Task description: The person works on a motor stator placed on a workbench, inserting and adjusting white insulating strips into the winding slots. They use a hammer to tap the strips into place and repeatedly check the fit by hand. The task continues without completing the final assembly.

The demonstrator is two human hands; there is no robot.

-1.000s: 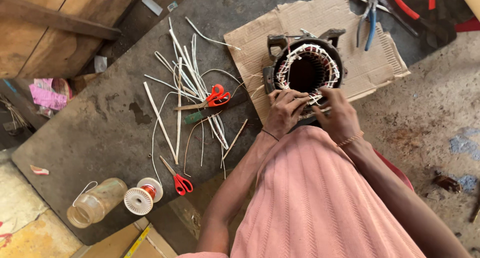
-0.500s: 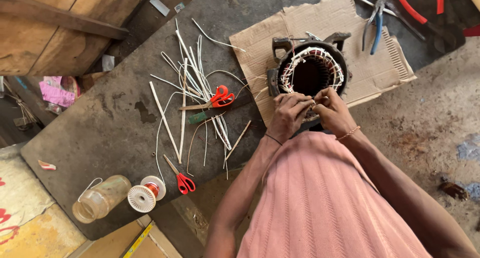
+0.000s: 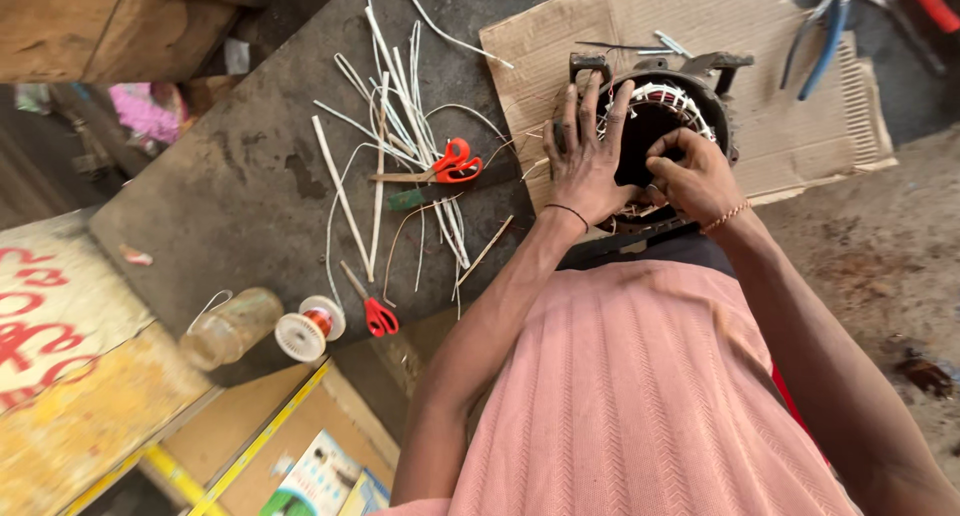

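Left hand point(image 3: 583, 161): I saw it spread flat on the motor point(image 3: 668, 106) rim, gripping nothing.
Right hand point(image 3: 692, 176): fingers curled at the windings; grip unclear.

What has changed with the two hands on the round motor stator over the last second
The left hand has spread its fingers up over the near-left rim of the round metal motor stator with white-laced copper windings, where earlier it was bunched at the near edge. The right hand has moved up to the edge of the bore. The stator stays on the brown cardboard sheet; the orange-handled scissors and white sleeving strips lie unmoved.
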